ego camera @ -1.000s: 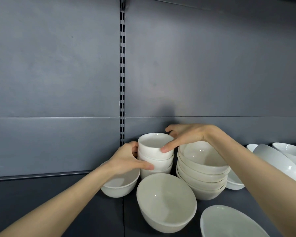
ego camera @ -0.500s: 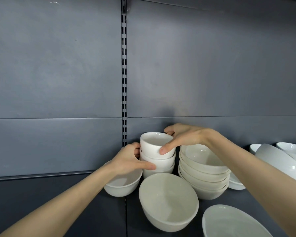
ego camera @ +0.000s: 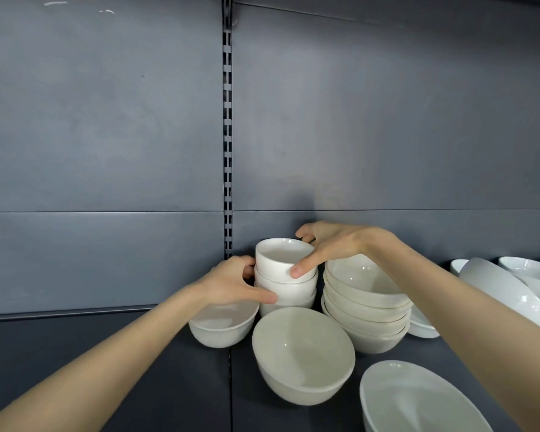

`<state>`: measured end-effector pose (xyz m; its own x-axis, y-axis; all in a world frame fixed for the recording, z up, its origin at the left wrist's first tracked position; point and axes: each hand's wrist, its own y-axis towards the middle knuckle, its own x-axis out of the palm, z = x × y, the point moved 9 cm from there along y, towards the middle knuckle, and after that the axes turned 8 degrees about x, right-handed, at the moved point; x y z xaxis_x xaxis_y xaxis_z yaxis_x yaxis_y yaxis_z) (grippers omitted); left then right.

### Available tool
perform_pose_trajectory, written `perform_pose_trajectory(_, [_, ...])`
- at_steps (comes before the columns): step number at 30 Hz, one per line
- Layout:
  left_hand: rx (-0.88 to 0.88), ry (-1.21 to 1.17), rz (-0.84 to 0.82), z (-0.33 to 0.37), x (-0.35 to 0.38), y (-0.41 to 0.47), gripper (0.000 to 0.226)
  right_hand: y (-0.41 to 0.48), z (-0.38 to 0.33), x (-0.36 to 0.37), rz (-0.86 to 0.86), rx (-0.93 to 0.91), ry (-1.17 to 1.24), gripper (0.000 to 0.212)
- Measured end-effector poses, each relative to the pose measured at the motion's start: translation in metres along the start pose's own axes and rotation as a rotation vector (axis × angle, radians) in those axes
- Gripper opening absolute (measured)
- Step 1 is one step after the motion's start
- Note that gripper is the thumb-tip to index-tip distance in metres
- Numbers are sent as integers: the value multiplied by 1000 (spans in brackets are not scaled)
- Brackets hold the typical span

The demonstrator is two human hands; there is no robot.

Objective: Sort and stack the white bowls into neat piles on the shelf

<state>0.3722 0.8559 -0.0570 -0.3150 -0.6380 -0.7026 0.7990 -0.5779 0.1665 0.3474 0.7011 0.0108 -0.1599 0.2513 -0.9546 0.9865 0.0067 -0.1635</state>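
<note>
I had both hands on the pile of small bowls at the back of the shelf. My right hand pinched the top bowl, thumb on its near wall, fingers curled behind the far rim. My left hand clasped the lower bowls from the left, thumb across their front. Just right of that grip stood a pile of wider bowls. Under my left hand sat a single bowl, and nearer me a larger bowl lay tilted.

Small stack left of wide stack — lone bowl (tilted) before.
</note>
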Motion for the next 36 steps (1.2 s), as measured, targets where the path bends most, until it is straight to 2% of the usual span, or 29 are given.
perform_pose_trajectory(4, [-37,142,48,11,-26,-9,71,-11,-7,-8,56,-47,45,73])
perform_pose_trajectory(7, [-14,258,94,34,-48,-25,64,-27,-15,-22,167,-113,135,60])
perform_pose_trajectory(10, [34,443,119,55,-63,-42,60,-45,-21,-31,308,-164,112,44])
perform_pose_trajectory(15, [107,776,165,84,-70,-73,57,-73,-25,-30,446,-151,-15,42])
perform_pose_trajectory(18, [154,847,169,97,-64,-94,56,-99,-28,-22,498,-108,-41,43])
perform_pose_trajectory(25, [297,668,132,87,-32,-138,55,-168,-27,18,592,5,66,39])
perform_pose_trajectory(29, [291,493,71,64,-2,-152,65,-190,-18,57,513,104,152,46])
perform_pose_trajectory(32, [280,319,31,58,18,-151,70,-195,-6,68,458,174,205,59])
perform_pose_trajectory(34, [245,195,18,51,27,-145,72,-194,1,76,417,218,244,70])
perform_pose_trajectory(36, [190,93,9,40,35,-138,81,-191,7,84,383,262,284,71])
